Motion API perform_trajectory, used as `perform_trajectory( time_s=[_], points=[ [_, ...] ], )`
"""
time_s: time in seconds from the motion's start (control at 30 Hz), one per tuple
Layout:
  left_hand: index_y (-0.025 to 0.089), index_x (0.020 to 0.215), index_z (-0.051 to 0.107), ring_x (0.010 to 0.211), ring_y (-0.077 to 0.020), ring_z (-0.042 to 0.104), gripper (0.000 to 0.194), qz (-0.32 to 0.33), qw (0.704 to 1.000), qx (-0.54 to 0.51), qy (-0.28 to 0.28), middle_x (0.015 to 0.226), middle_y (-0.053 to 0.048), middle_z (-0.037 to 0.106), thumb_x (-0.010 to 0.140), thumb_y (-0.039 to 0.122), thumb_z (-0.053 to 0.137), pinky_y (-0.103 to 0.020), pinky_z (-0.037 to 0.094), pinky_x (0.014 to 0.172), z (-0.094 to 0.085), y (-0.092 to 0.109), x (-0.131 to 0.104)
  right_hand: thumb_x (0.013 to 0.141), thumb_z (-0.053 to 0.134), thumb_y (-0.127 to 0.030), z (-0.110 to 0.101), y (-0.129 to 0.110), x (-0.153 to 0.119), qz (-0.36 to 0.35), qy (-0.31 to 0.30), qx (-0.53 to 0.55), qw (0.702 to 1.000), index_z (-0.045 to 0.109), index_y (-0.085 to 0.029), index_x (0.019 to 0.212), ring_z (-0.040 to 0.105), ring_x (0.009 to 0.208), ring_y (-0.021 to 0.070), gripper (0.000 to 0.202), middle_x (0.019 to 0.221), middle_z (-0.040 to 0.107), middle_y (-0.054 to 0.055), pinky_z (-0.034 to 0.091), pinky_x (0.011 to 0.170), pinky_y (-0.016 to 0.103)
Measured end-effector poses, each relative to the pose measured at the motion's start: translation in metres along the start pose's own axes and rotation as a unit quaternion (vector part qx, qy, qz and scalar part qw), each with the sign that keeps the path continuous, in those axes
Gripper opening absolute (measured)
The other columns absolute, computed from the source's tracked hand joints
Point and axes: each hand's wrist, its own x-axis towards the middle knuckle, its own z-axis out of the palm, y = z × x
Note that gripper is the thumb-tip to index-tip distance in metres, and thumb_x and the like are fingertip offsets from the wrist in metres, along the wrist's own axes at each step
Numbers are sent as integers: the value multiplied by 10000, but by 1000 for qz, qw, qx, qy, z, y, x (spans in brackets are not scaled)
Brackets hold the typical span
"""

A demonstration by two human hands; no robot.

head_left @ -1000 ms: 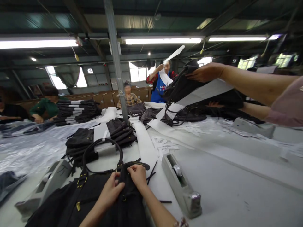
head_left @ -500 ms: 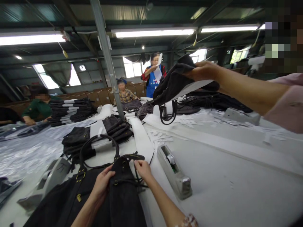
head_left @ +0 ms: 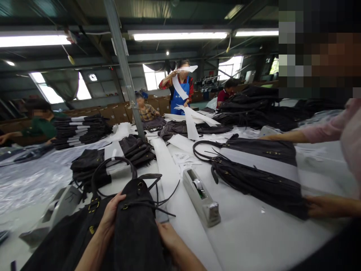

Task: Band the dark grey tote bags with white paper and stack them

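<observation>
A black handbag (head_left: 138, 226) with brass-coloured buckles and a rounded handle lies in front of me, its side panel turned up. My left hand (head_left: 110, 214) grips the fold to the left of that panel, thumb near its top. At the panel's right edge, my right hand (head_left: 170, 239) holds the bag lower down, fingers partly hidden behind the material. Thin dark straps (head_left: 152, 206) trail off the panel to the right. Beyond the handle lies a stack of black bags (head_left: 132, 150) with a white paper band.
A grey tape dispenser (head_left: 201, 197) stands right of my bag, another dispenser (head_left: 52, 214) left of it. At right, a co-worker's hands (head_left: 321, 206) hold a black bag banded in white (head_left: 265, 152). A metal post (head_left: 124, 67) rises behind. White paper strips (head_left: 166, 162) lie on the table.
My right hand has left the straps and moved down to the bag's right edge. The co-worker's bag, held in the air before, now lies flat on the table at right.
</observation>
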Motion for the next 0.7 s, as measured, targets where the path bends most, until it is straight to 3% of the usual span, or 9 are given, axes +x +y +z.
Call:
perform_trajectory(
  time_s=[0.1,0.2,0.33,0.43,0.5,0.6,0.7],
  points=[
    [150,1164,585,667,-191,680,442,-2,1000,-13,16,813,-43,719,722,147,604,-304,561,631,-3,3,1,823,480,-509,8,-19,4,47,-32,-4,998,480,-177,526,474,493,112,446,498,476,-12,371,491,229],
    [134,1151,594,636,-186,675,434,6,999,5,40,788,-50,723,718,113,602,-285,554,589,-1,1,0,784,558,-347,-4,-26,-3,-9,48,-139,989,467,-182,512,495,558,132,331,518,478,-19,351,541,240],
    [145,1127,622,616,-154,662,458,28,998,51,35,753,-31,725,680,52,595,-238,537,583,9,-15,-4,769,572,-235,-30,-20,-15,-67,131,-399,905,625,-162,685,595,750,226,124,714,639,68,386,662,296],
    [143,1134,628,562,-138,635,448,27,997,70,20,676,-13,704,687,107,616,-230,521,554,16,-27,-4,809,528,-204,-42,-23,-21,-93,117,-458,876,656,-159,974,611,855,251,214,888,673,111,409,726,316],
    [145,1173,608,470,-115,584,479,30,996,89,-3,604,13,669,696,176,638,-208,480,477,21,-30,-2,848,465,-199,-43,-32,-22,-140,101,-449,877,668,-175,946,612,834,223,226,875,672,91,418,738,304],
    [150,1232,564,360,-75,479,552,35,993,111,-33,536,53,612,697,249,654,-173,379,370,29,-33,-1,861,372,-155,-32,-43,-19,-195,17,-394,898,673,-177,790,610,768,182,311,796,665,62,443,720,275],
    [148,1280,509,311,-57,400,600,40,993,105,-36,480,87,551,702,242,642,-159,300,323,38,-38,-3,805,395,-105,-15,-40,-11,-265,-83,-322,905,634,-169,1076,580,1010,198,367,1063,647,86,444,893,298]
  ],
)
